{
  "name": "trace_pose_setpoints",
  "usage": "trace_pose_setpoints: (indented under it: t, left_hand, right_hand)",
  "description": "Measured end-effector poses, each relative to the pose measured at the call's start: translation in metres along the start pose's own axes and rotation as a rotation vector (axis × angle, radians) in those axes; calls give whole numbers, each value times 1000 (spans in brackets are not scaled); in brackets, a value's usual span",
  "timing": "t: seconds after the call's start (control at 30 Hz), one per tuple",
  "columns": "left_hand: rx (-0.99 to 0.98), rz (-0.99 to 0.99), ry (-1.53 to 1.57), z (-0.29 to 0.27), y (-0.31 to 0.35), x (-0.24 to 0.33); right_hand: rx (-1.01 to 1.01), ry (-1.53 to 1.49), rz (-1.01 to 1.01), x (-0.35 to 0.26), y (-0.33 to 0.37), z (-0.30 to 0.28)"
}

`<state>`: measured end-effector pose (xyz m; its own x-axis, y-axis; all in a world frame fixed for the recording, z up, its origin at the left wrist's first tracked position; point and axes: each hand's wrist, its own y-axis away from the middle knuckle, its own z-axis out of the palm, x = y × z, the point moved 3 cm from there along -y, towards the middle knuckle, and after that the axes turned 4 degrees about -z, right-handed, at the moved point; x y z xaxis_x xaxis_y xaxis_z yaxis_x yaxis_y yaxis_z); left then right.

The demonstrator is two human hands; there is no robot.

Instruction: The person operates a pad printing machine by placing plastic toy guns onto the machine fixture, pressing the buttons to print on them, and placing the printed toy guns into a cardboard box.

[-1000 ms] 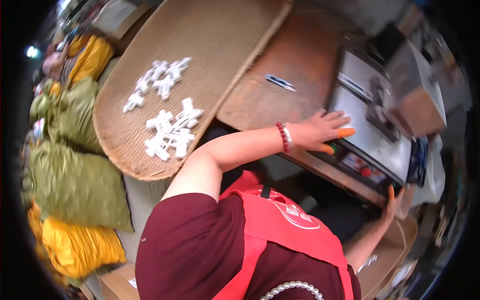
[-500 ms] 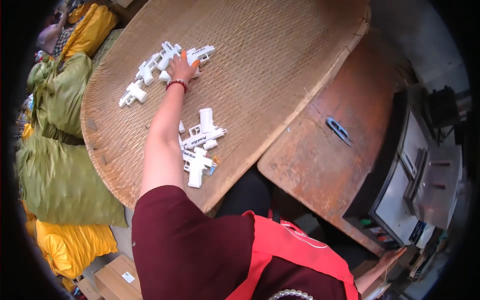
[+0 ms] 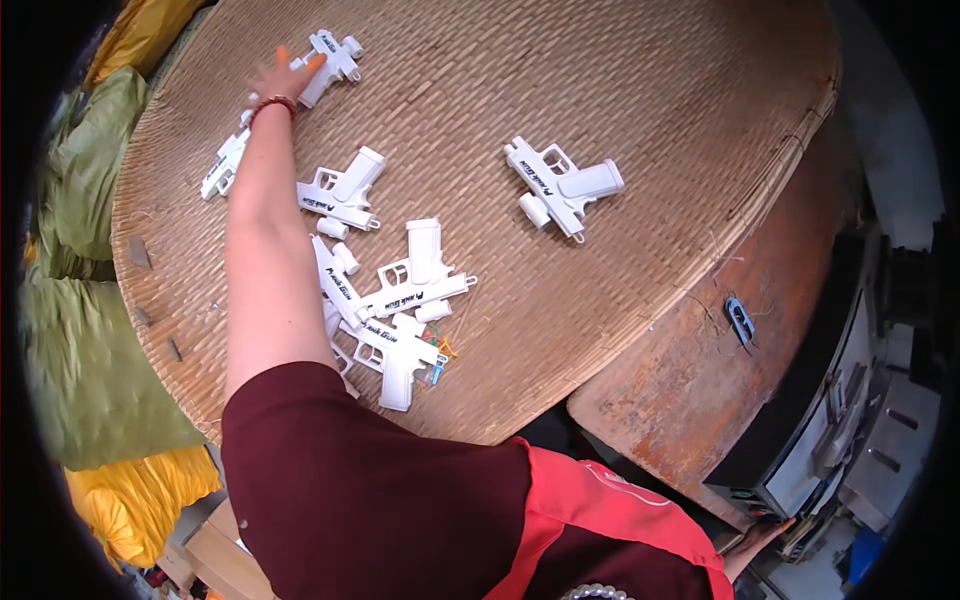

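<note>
- White toy guns (image 3: pixel 415 297) are lying on the woven tray (image 3: pixel 480 90) in the head view — several bunching toward its lower edge, one sitting apart to the right, others lying around the left hand (image 3: pixel 277 82).
- That left hand is resting at an upper-left gun (image 3: pixel 335 68), one orange-tipped digit overlapping its handle; I cannot tell whether it is grasping.
- Right hand (image 3: pixel 757 545) is showing partly beside the dark-sided machine (image 3: pixel 775 430) — its grip I cannot tell.
- Blue snips (image 3: pixel 739 320) are lying on the wooden table (image 3: pixel 660 400).
</note>
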<state>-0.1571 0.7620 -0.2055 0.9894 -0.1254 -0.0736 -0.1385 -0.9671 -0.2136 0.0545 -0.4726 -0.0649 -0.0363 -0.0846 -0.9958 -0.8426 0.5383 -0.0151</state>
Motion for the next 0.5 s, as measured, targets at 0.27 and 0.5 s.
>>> trace_pose_setpoints:
  t: [0.27,0.5]
  left_hand:
    - [-488,494,251,-2,97,18]
    - [-190,-173,-11,-39,109,-102]
  right_hand:
    - [26,-26,30,2,6,-4]
    - [2,-63,86,8,1,11]
